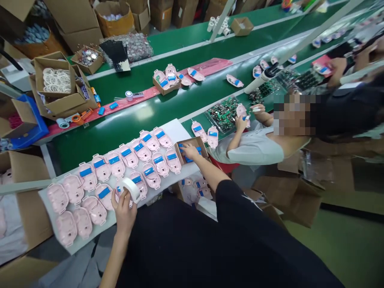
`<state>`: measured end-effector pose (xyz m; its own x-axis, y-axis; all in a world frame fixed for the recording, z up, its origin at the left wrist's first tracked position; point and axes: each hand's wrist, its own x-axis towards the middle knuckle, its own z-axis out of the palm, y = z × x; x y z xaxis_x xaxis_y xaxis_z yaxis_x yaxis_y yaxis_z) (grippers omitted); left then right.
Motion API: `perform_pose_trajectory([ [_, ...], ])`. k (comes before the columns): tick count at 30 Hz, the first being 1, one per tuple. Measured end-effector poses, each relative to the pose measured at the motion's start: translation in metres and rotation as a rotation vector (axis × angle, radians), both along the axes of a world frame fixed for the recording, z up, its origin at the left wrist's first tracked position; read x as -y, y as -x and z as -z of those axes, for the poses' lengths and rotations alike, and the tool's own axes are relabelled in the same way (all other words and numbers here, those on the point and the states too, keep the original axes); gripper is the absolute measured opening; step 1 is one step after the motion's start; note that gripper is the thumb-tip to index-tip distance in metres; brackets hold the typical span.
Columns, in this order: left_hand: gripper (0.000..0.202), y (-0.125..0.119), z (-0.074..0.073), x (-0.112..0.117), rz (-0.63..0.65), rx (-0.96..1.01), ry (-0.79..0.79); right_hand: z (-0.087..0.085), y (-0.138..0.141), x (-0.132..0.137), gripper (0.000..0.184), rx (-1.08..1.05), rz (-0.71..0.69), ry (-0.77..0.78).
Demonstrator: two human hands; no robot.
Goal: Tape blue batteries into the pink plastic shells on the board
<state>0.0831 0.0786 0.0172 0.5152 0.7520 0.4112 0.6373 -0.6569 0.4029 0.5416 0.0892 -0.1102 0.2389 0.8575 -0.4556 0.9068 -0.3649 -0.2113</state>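
Observation:
My left hand (124,206) is closed on a roll of white tape (131,189), held over the front row of pink plastic shells. My right hand (189,152) reaches into a small cardboard box (205,149) of blue battery packs (188,159); its fingers look spread over the packs, and the tips are partly hidden. The pink shells (129,156) lie in two rows on a white foam board (175,130). Many of them carry a blue pack, while those at the left end, such as one shell (66,229), show only bare pink plastic.
A co-worker (255,144) on the right holds a pink shell (241,112) beside a tray of green circuit boards (223,114). Beyond the foam board runs a green conveyor (135,120). Cartons (54,86) stand at left, and a carton of shells (195,188) sits below the board.

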Motion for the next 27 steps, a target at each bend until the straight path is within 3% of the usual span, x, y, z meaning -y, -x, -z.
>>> perform_pose_trajectory([
  [1, 0.030, -0.009, -0.003, 0.010, 0.016, -0.019, 0.006, 0.009, -0.010, -0.001, 0.054, 0.030, -0.100, 0.039],
  [3, 0.034, -0.025, -0.010, 0.024, 0.046, -0.061, 0.020, 0.023, -0.018, -0.001, 0.052, 0.063, -0.169, 0.052],
  [6, 0.037, -0.043, -0.021, 0.034, 0.064, -0.112, 0.023, 0.032, -0.023, 0.003, 0.040, 0.083, -0.077, -0.017],
  [9, 0.036, -0.055, -0.027, 0.037, 0.072, -0.165, 0.013, 0.025, -0.035, 0.016, 0.034, -0.027, 0.125, -0.141],
  [13, 0.038, -0.070, -0.028, 0.041, 0.112, -0.262, 0.047, -0.002, -0.031, 0.045, 0.047, -0.440, 0.519, -0.369],
  [15, 0.044, -0.078, -0.027, 0.044, 0.160, -0.312, 0.093, -0.025, -0.008, 0.062, 0.053, -0.733, 0.576, -0.449],
  [18, 0.048, -0.089, -0.026, 0.048, 0.210, -0.363, 0.158, -0.071, 0.039, 0.084, 0.058, -1.092, 0.454, -0.387],
  [22, 0.052, -0.093, -0.024, 0.052, 0.268, -0.414, 0.187, -0.124, 0.084, 0.093, 0.046, -1.223, 0.212, -0.246],
  [24, 0.056, -0.091, -0.023, 0.054, 0.284, -0.439, 0.193, -0.135, 0.094, 0.092, 0.039, -1.205, 0.132, -0.190],
  [27, 0.061, -0.083, -0.023, 0.058, 0.279, -0.471, 0.214, -0.131, 0.103, 0.089, 0.035, -1.219, 0.080, -0.070],
])
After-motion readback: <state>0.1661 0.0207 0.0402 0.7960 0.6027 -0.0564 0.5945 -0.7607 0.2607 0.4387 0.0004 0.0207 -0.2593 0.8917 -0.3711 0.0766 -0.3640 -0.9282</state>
